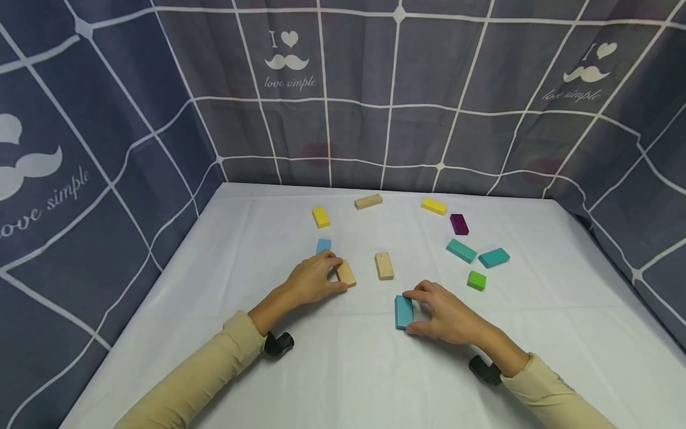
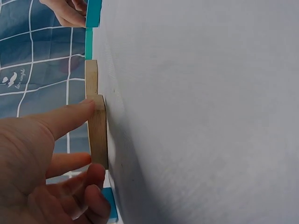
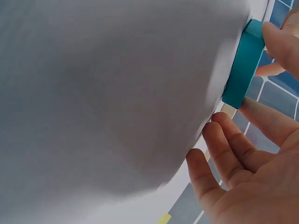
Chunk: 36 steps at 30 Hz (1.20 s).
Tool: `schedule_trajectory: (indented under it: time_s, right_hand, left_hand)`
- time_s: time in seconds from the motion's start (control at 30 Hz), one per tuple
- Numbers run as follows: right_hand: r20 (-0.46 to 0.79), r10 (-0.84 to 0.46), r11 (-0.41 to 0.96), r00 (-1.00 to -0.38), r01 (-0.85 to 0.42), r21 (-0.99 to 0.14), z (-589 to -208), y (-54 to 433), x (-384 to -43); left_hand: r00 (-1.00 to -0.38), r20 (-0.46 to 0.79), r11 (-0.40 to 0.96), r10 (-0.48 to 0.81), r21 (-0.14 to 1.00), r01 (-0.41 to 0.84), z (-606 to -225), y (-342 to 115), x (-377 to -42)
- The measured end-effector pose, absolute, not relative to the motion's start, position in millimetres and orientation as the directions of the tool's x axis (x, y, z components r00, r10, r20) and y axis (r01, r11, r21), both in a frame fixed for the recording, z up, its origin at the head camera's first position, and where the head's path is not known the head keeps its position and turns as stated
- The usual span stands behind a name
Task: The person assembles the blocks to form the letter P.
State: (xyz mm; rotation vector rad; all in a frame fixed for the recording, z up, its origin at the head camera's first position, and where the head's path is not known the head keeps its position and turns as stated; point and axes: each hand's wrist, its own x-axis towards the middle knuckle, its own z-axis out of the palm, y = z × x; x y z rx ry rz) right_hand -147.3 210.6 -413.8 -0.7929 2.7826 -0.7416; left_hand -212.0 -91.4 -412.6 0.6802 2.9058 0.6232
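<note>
In the head view my left hand (image 1: 313,279) holds a plain wooden block (image 1: 345,273) on the white table, thumb at its near end and a finger at the far end. The left wrist view shows the same wooden block (image 2: 98,133) from the side. A light blue block (image 1: 324,245) lies just beyond that hand, partly covered by it. Farther right, my right hand (image 1: 447,314) grips a teal-blue block (image 1: 404,312) by its two ends, flat on the cloth. Seen from the right wrist, thumb and index finger touch opposite ends of this teal block (image 3: 245,65).
Between the hands lies another wooden block (image 1: 384,266). Farther back are a yellow block (image 1: 321,217), a wooden block (image 1: 368,201) and a second yellow block (image 1: 433,206). Rightward lie a purple block (image 1: 459,224), two teal blocks (image 1: 461,251) and a green block (image 1: 476,280). Checked curtains (image 1: 354,131) surround the table.
</note>
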Motion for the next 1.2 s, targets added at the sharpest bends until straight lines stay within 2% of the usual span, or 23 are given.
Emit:
schedule_trajectory:
  time_s: [0.47,0.7,1.03,1.2]
  right_hand:
    - [0.005,-0.573,0.716,-0.820,-0.503,-0.485,-416,208,-148]
    - [-0.004,-0.582,0.713,-0.813,-0.508,-0.484,-416,199,-149]
    - [0.005,-0.541,0.704,-0.841,-0.456,-0.545,-413,194,-146]
    - [0.005,-0.567,0.699,-0.824,-0.484,-0.525,-414,194,-148]
  left_hand:
    - [-0.875,0.009,0.797,0.483,0.408,0.444,-411,-83,-218]
    - [-0.860,-0.028,0.793,0.510,0.404,0.457,-409,-67,-219]
    - [-0.810,-0.089,0.769,0.580,0.387,0.508,-405,-53,-214]
    - [-0.795,-0.082,0.756,0.602,0.381,0.533,-408,-45,-215]
